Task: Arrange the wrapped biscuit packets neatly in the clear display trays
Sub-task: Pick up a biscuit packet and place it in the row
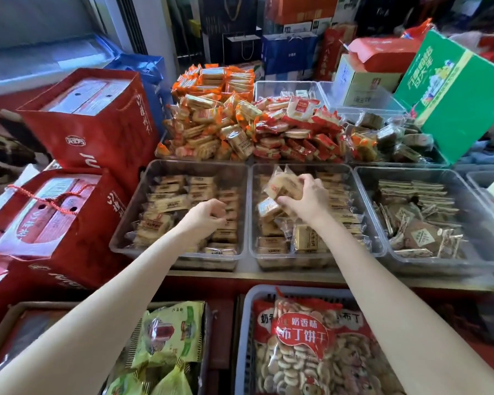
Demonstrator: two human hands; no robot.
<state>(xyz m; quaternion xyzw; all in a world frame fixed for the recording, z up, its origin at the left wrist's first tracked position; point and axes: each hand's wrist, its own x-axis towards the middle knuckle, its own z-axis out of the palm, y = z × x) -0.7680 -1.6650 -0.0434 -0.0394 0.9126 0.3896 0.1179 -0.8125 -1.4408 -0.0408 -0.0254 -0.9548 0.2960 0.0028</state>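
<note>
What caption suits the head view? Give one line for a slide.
Right hand lifts biscuit packets over the middle clear tray; left hand hovers, fingers curled, over the left tray.

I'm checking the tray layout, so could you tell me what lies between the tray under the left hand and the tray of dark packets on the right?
In the head view, the middle clear tray lies there; above it the right hand grips biscuit packets.
</note>
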